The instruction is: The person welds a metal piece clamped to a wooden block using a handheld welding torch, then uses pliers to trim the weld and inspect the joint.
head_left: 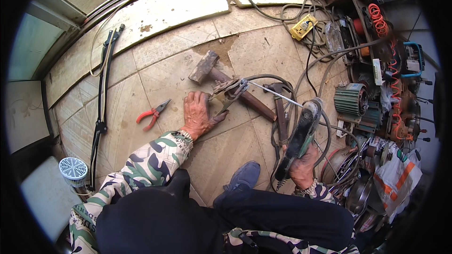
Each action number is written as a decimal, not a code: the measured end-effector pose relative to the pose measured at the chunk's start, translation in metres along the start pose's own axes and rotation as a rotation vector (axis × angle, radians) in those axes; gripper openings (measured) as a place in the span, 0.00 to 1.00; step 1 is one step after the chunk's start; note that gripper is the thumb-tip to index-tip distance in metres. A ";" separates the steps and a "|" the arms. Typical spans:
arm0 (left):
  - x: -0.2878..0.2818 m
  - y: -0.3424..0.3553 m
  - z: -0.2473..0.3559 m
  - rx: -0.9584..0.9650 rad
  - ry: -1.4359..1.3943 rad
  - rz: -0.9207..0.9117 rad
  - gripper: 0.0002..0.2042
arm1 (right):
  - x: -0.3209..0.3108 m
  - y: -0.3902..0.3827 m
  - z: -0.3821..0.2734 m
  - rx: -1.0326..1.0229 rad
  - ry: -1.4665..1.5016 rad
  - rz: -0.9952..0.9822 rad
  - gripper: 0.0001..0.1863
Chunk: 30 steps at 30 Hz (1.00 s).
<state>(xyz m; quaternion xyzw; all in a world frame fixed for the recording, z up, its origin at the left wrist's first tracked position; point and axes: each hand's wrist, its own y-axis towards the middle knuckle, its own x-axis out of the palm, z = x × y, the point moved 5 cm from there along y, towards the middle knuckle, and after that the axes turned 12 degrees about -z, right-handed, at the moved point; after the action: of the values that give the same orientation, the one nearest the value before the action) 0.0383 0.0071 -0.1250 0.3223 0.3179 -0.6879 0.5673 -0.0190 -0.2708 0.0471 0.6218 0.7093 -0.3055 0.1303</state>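
My left hand (197, 115) is closed around the edge of a small, rough metal part (229, 89), thumb on its near side. The part rests across the brown handle of a sledgehammer (205, 67) lying on the floor. In my right hand (303, 167) is a black and green hand-held tool (301, 138), its grip partly hidden by my fingers. A thin pale rod (275, 95), like a welding electrode, runs from the tool's rounded end to the metal part. Beside the sledgehammer handle lies a smaller hammer (281, 117). Red-handled pliers (151, 115) lie left of my left hand.
A black folded stand (104, 80) lies at the left, near a blue-lidded round container (74, 168). Cables and a yellow power socket (303, 27) are at the far right. A green motor (351, 99), red coiled hose (377, 20) and piled metal parts crowd the right side.
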 end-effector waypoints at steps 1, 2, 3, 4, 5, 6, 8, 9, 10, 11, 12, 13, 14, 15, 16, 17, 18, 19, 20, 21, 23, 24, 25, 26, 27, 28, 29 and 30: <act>0.000 0.000 0.000 0.004 0.006 0.005 0.34 | 0.000 0.000 0.000 -0.005 -0.009 -0.001 0.08; 0.000 0.000 -0.001 0.007 0.013 0.010 0.34 | 0.000 0.000 0.000 -0.011 -0.017 -0.003 0.07; 0.000 0.000 -0.002 0.010 0.019 0.015 0.34 | 0.000 0.000 0.000 -0.017 -0.026 -0.005 0.07; 0.000 0.000 -0.002 0.013 0.020 0.017 0.34 | 0.001 0.000 0.002 -0.009 0.009 -0.014 0.07; -0.001 0.000 -0.001 0.017 0.022 0.019 0.34 | 0.002 0.000 0.003 -0.001 0.044 -0.023 0.07; -0.002 0.000 -0.001 0.020 0.023 0.022 0.34 | 0.003 0.000 0.004 0.007 0.079 -0.031 0.07; -0.003 0.000 -0.001 0.033 0.023 0.033 0.34 | 0.004 0.000 0.003 -0.006 0.081 -0.030 0.07; -0.003 0.000 0.000 0.039 0.023 0.038 0.34 | 0.004 0.000 0.003 -0.012 0.082 -0.030 0.07; -0.003 0.000 0.000 0.037 0.027 0.037 0.34 | 0.005 0.001 0.002 -0.012 0.091 -0.030 0.07; -0.004 0.000 0.000 0.035 0.031 0.036 0.34 | 0.005 0.002 0.000 -0.013 0.100 -0.031 0.08; -0.004 0.000 0.000 0.033 0.034 0.034 0.34 | 0.005 0.002 -0.001 -0.013 0.109 -0.031 0.08; -0.003 0.000 0.000 0.034 0.034 0.036 0.34 | 0.006 0.002 -0.002 -0.015 0.105 -0.035 0.08; -0.003 0.000 0.000 0.036 0.033 0.037 0.34 | 0.006 0.002 -0.003 -0.017 0.101 -0.037 0.08; -0.002 0.000 0.001 0.038 0.031 0.038 0.34 | 0.005 0.002 -0.004 -0.018 0.096 -0.040 0.08; -0.002 0.000 0.000 0.036 0.028 0.036 0.34 | 0.005 0.003 -0.003 -0.010 0.088 -0.044 0.07; -0.001 0.001 0.000 0.035 0.025 0.033 0.34 | 0.005 0.002 -0.002 -0.001 0.079 -0.048 0.07; -0.001 0.001 -0.001 0.034 0.022 0.030 0.34 | 0.005 0.002 -0.001 0.008 0.070 -0.052 0.07; -0.002 0.000 -0.001 0.030 0.028 0.031 0.34 | 0.006 0.003 0.000 0.007 0.078 -0.055 0.07; -0.003 0.000 -0.002 0.026 0.035 0.032 0.34 | 0.007 0.003 0.000 0.005 0.086 -0.057 0.07; -0.004 -0.001 -0.003 0.022 0.042 0.034 0.34 | 0.008 0.003 0.001 0.003 0.095 -0.060 0.07; -0.002 0.000 -0.002 0.027 0.036 0.033 0.34 | 0.007 0.002 0.003 -0.014 0.085 -0.051 0.07; -0.002 0.000 -0.002 0.029 0.034 0.034 0.34 | 0.006 0.002 0.003 -0.023 0.081 -0.047 0.07; -0.001 0.000 -0.002 0.033 0.036 0.035 0.34 | 0.007 0.002 0.005 -0.014 0.082 -0.049 0.07; -0.001 0.000 -0.002 0.037 0.035 0.036 0.34 | 0.006 0.001 0.005 -0.004 0.081 -0.049 0.07; 0.000 0.000 -0.001 0.041 0.034 0.038 0.34 | 0.005 0.001 0.006 0.006 0.080 -0.050 0.07; 0.000 0.000 -0.001 0.041 0.034 0.037 0.34 | 0.005 0.001 0.006 -0.009 0.092 -0.055 0.07; 0.000 0.000 -0.001 0.041 0.034 0.035 0.34 | 0.005 0.001 0.005 -0.024 0.105 -0.060 0.07; 0.000 0.001 -0.001 0.042 0.033 0.033 0.34 | 0.005 0.001 0.005 -0.039 0.117 -0.066 0.07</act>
<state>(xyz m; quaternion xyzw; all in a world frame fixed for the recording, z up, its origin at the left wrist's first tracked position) 0.0389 0.0079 -0.1256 0.3506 0.3074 -0.6795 0.5665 -0.0200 -0.2695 0.0403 0.6123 0.7414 -0.2591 0.0906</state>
